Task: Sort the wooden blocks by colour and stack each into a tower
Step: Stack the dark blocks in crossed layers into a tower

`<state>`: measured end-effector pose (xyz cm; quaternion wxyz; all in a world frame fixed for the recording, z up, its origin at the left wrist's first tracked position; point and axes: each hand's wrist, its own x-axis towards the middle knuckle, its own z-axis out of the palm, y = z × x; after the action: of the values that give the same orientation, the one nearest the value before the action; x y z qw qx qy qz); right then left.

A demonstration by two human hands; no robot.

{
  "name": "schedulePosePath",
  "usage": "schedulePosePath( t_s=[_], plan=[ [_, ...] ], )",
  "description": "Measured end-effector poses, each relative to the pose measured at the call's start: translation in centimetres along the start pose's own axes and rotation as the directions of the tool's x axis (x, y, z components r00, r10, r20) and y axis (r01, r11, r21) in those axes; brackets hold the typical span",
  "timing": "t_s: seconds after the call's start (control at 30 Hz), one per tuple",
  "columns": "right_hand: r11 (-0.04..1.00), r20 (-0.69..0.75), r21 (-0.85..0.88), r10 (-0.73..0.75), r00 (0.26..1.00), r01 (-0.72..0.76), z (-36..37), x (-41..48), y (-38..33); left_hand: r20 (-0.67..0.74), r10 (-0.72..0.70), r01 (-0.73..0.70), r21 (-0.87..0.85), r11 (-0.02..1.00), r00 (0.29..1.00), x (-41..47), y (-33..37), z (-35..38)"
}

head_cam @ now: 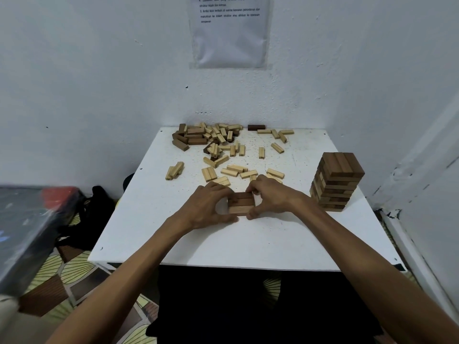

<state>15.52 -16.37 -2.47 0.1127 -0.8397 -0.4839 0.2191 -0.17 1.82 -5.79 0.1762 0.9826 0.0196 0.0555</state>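
A low stack of brown blocks (241, 203) sits at the middle of the white table (248, 239). My left hand (211, 207) cups its left side, and my right hand (269, 197) holds its right side, fingers curled round the edges. A tall tower of brown blocks (336, 181) stands at the right. Several loose light blocks (238, 170) lie just beyond my hands. A mixed heap of light and dark blocks (208, 139) lies at the far left of the table.
White walls close in behind and on the right of the table. A paper sheet (229, 31) hangs on the back wall. A dark bag (92, 214) and a grey box (29, 232) stand on the floor at the left.
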Motion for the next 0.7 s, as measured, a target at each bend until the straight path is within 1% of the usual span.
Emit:
schedulePosePath(
  t_s=[0.1, 0.2, 0.27, 0.37, 0.6, 0.7],
  plan=[
    [0.999, -0.004, -0.033, -0.007, 1.0, 0.007, 0.1, -0.1, -0.1, -0.068, 0.013, -0.018, -0.075, 0.997, 0.998, -0.3, -0.2, 0.5],
    [0.998, -0.035, -0.033, -0.052, 0.998, 0.051, 0.4, -0.4, -0.4, -0.112, 0.041, -0.055, -0.119, 0.991, 0.993, -0.3, 0.1, 0.5],
    [0.995, -0.047, -0.044, -0.096, 0.994, 0.094, 0.5, -0.7, -0.7, -0.114, 0.049, -0.063, -0.119, 0.991, 0.992, -0.2, 0.2, 0.3],
    [0.984, -0.037, -0.104, -0.147, 0.988, 0.143, 0.0, -1.2, -0.9, -0.089, 0.035, -0.047, -0.144, 0.988, 0.995, -0.2, 0.3, -0.5],
    [0.958, -0.074, -0.165, -0.25, 0.965, 0.235, -4.7, -2.6, -1.8, -0.124, 0.038, -0.062, -0.2, 0.978, 0.992, 0.5, 1.2, -4.3],
    [0.957, -0.111, -0.171, -0.256, 0.96, 0.235, -7.0, -3.3, -1.8, -0.159, 0.066, -0.097, -0.198, 0.975, 0.985, 1.6, 2.3, -6.1]
  ],
)
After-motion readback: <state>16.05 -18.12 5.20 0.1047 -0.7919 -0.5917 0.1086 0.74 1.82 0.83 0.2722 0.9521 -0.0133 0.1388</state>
